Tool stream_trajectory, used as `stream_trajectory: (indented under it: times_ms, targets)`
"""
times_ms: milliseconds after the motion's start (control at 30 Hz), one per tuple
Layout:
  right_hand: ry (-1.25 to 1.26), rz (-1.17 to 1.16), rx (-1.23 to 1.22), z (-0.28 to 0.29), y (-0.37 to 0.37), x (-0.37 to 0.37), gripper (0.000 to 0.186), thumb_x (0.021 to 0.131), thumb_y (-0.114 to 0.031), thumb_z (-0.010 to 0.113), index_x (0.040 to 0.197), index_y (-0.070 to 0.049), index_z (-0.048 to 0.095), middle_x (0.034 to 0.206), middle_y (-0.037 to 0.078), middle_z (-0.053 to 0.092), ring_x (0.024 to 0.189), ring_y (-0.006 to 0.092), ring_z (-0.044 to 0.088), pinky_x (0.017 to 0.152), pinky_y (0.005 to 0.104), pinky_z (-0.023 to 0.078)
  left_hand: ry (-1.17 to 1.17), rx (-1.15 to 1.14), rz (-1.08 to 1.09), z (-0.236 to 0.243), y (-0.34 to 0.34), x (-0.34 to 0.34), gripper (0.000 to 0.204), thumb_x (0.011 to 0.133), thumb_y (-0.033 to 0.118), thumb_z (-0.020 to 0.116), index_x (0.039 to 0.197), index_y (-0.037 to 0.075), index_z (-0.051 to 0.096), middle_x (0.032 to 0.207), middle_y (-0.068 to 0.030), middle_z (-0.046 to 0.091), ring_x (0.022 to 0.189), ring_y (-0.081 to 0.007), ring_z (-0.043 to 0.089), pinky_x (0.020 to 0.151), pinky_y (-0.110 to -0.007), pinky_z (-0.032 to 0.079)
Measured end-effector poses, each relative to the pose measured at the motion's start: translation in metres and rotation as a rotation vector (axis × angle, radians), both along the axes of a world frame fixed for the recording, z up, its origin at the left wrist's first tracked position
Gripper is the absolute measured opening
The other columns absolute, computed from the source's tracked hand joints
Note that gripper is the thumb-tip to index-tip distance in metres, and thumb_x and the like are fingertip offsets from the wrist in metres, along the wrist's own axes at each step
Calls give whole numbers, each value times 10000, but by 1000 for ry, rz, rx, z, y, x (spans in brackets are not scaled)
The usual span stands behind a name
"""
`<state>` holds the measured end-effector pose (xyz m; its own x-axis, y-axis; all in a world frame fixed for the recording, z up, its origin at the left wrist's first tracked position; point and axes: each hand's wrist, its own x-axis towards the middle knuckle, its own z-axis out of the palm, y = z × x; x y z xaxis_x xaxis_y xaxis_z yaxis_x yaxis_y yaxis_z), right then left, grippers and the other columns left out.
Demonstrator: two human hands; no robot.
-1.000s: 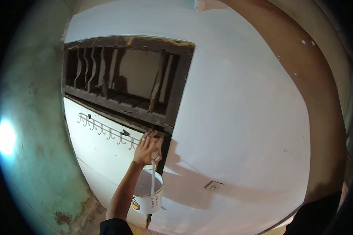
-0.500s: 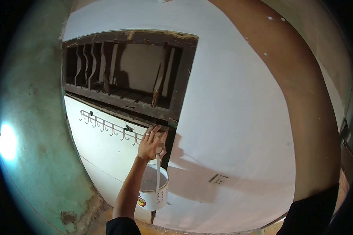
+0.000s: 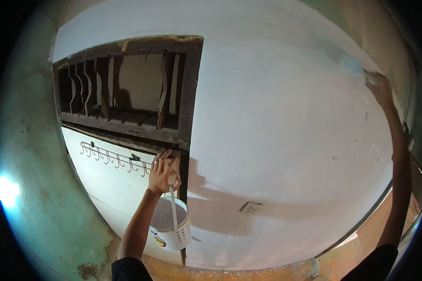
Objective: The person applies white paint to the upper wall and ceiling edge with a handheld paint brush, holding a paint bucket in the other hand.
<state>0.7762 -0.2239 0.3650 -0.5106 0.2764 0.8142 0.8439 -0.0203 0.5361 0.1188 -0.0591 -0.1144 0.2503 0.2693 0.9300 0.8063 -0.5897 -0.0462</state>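
A white paint bucket (image 3: 171,234) with greyish-white liquid inside hangs by its handle from my left hand (image 3: 160,175). The fingers of this hand also rest on the upper corner of a white door panel (image 3: 122,196), just under a dark wooden frame. High at the far right, my right hand (image 3: 379,86) is closed on a pale paintbrush (image 3: 350,64). Motion blurs the brush, which is at the upper part of the white wall (image 3: 276,122); I cannot tell whether its bristles touch it.
The dark wooden frame (image 3: 192,93) has curved slats and an opening. A metal hook rail (image 3: 109,154) is fixed on the door panel. An electrical wall plate (image 3: 251,207) sits low on the white wall. At the left is a green, stained wall (image 3: 33,117) beside a bright light (image 3: 8,189).
My right arm has swung from across the upper view out to the right, bringing the hand and paintbrush into sight. My view has shifted right; the left hand keeps the bucket.
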Motion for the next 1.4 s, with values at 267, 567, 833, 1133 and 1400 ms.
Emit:
stream_trajectory:
  times_ms: [267, 567, 833, 1133, 1400]
  targets:
    - [132, -580, -91, -8, -43, 84, 366, 725, -107, 745, 1079, -85, 652, 1071, 95, 649, 1026, 291, 601, 909, 390, 485, -11, -20, -2, 1, -8, 0, 681, 662, 263, 635, 1304, 95, 480, 1395, -203, 419, 1290, -426, 400, 1066, -533, 350]
    - [-339, -376, 41, 31, 46, -245, 319, 584, -56, 804, 840, -23, 616, 868, 178, 651, 877, 338, 653, 769, 423, 527, -37, -28, -2, -4, -5, -3, 672, 665, 243, 632, 1309, 111, 492, 1382, -192, 438, 1289, -412, 412, 1084, -507, 351]
    - [-411, -90, -13, 31, 49, -552, 70, 726, -37, 628, 736, 6, 683, 716, 191, 659, 669, 269, 641, 585, 431, 533, -45, 22, -24, 2, 1, -2, 684, 640, 246, 635, 1299, 112, 508, 1383, -174, 444, 1295, -401, 410, 1082, -497, 353]
    - [-398, 446, 125, -1, 104, -489, 110, 806, -113, 635, 821, -10, 669, 852, 185, 681, 816, 311, 670, 693, 440, 541, -21, 26, -11, -7, 7, -1, 643, 637, 243, 609, 1249, 62, 524, 1400, -199, 423, 1275, -441, 411, 1044, -550, 362]
    - [-216, 180, 30, -31, 52, -159, 422, 818, -252, 724, 1232, -261, 646, 996, 37, 674, 888, 205, 602, 873, 338, 507, 19, 8, -19, 6, -6, 12, 645, 700, 264, 573, 1300, 50, 471, 1407, -223, 407, 1292, -459, 390, 1049, -569, 340]
